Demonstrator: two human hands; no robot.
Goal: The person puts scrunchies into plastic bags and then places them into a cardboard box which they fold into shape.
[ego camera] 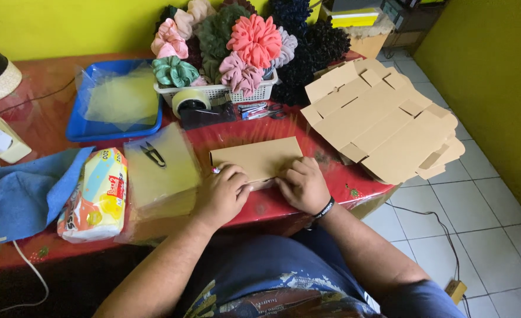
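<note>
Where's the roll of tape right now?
The tape roll sits mid-table in the head view, against the white basket, right of the blue tray.

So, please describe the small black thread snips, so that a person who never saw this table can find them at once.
Start at the red table and find the blue tray on its left half. Just in front of it lies a stack of clear yellowish bags, left of the left hand. The thread snips lie on top, the only small black V-shaped tool there.

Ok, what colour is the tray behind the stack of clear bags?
Blue. The tray shows best in the head view, at the table's far left, holding clear plastic bags.
</note>
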